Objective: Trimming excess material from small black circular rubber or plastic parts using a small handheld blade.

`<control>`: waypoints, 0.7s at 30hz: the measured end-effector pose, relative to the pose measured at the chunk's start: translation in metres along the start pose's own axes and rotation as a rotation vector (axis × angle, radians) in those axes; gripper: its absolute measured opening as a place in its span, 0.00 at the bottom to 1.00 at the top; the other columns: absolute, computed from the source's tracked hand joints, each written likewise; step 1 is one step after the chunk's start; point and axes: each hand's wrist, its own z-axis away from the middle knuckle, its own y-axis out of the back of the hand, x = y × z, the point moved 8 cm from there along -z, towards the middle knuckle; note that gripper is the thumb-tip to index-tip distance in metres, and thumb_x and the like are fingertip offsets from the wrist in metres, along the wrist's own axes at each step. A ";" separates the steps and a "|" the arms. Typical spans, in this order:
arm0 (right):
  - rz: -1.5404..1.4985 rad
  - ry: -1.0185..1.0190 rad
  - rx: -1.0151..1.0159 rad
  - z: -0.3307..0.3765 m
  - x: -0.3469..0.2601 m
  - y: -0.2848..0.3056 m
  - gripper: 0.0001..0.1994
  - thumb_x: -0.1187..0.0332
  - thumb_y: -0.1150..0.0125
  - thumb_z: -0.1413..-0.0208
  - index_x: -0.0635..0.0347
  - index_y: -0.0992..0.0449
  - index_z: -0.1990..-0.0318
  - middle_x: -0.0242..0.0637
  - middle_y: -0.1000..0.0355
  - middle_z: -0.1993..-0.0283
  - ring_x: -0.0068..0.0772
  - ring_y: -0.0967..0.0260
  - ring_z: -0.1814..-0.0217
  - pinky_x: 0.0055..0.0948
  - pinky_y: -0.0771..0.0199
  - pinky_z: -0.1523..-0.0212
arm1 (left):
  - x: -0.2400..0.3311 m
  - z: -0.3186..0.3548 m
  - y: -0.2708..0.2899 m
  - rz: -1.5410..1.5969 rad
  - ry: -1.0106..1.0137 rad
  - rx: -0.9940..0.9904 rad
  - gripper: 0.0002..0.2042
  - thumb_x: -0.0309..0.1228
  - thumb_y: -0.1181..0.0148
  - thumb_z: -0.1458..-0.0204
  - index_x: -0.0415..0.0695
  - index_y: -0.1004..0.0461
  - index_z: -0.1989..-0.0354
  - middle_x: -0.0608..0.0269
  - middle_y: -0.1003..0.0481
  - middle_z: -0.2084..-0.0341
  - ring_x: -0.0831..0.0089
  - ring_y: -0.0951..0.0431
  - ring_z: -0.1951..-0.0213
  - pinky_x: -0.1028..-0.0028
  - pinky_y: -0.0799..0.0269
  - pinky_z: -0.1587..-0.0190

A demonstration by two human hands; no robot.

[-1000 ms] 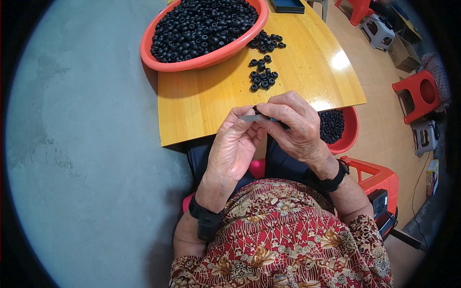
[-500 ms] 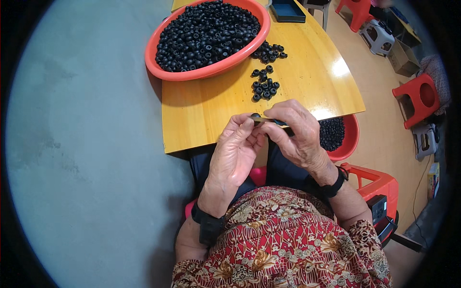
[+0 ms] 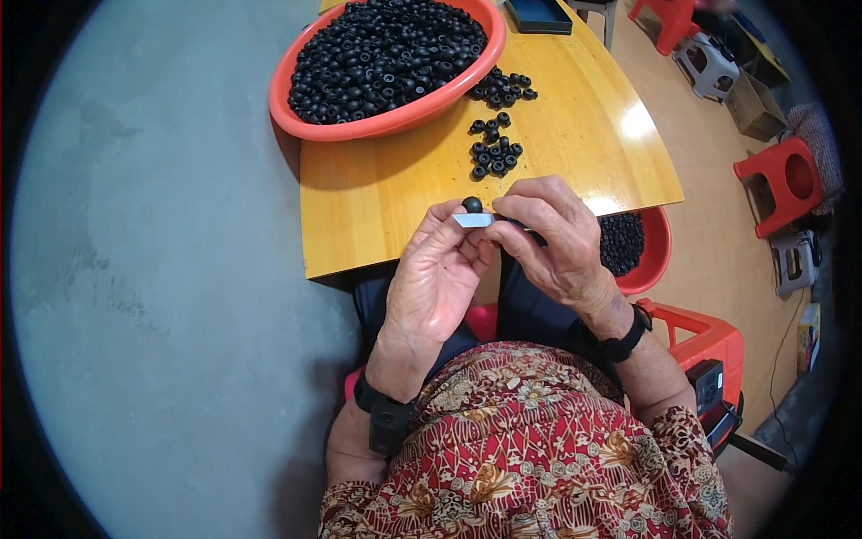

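My left hand (image 3: pixel 429 286) is closed, pinching a small round black rubber-like part (image 3: pixel 472 205) in its fingertips, just off the table's near edge. My right hand (image 3: pixel 564 250) grips a knife whose flat slanted blade (image 3: pixel 473 220) points left and catches the light. The blade lies across my left thumb tip, right beside the black part; whether it touches the part I cannot tell. Most of the knife's dark handle is hidden in my right fingers. Beyond my hands, several similar black parts (image 3: pixel 496 157) sit loose on the yellow table (image 3: pixel 386 216).
A red basin (image 3: pixel 386 128) heaped with black parts stands at the table's far left. Another pile (image 3: pixel 503 88) lies beside it, with a dark tray (image 3: pixel 540 15) behind. Below the table's right edge is a second red basin (image 3: pixel 663 256). Red stools (image 3: pixel 790 186) stand at right.
The knife blade has turned, so its broad shiny face now shows. The black part stands clearer above my left fingertips. Both hands stay in nearly the same place.
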 end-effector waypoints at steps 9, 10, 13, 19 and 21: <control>0.028 -0.032 0.012 -0.001 0.007 0.004 0.11 0.71 0.30 0.54 0.62 0.24 0.64 0.42 0.28 0.66 0.42 0.28 0.66 0.34 0.27 0.68 | -0.005 0.000 0.000 -0.032 0.020 -0.043 0.04 0.25 0.44 0.41 0.44 0.28 0.58 0.61 0.24 0.62 0.74 0.25 0.58 0.74 0.29 0.53; 0.015 -0.038 -0.003 -0.001 0.007 0.003 0.11 0.70 0.29 0.55 0.62 0.24 0.64 0.43 0.28 0.66 0.42 0.28 0.66 0.34 0.26 0.67 | -0.005 0.000 0.000 -0.032 0.020 -0.042 0.04 0.25 0.44 0.41 0.44 0.28 0.58 0.61 0.24 0.62 0.74 0.25 0.58 0.74 0.29 0.53; -0.010 -0.046 0.005 -0.003 0.002 0.004 0.13 0.69 0.28 0.56 0.62 0.23 0.63 0.43 0.27 0.65 0.42 0.27 0.65 0.34 0.26 0.66 | -0.002 -0.001 0.002 -0.024 -0.001 -0.016 0.04 0.25 0.44 0.41 0.44 0.28 0.58 0.62 0.24 0.62 0.74 0.25 0.58 0.75 0.29 0.52; -0.063 -0.053 0.002 0.001 0.003 -0.001 0.16 0.72 0.28 0.58 0.62 0.22 0.59 0.43 0.26 0.65 0.42 0.27 0.64 0.34 0.25 0.66 | -0.006 0.001 0.000 -0.106 0.038 -0.006 0.05 0.26 0.44 0.41 0.44 0.29 0.57 0.63 0.24 0.62 0.76 0.25 0.60 0.75 0.30 0.50; -0.065 -0.046 0.002 0.001 0.003 -0.002 0.16 0.73 0.29 0.59 0.62 0.22 0.60 0.42 0.27 0.65 0.42 0.27 0.65 0.34 0.26 0.66 | -0.007 0.001 0.002 -0.086 0.030 0.007 0.06 0.25 0.45 0.41 0.44 0.30 0.57 0.64 0.24 0.63 0.76 0.24 0.60 0.74 0.30 0.51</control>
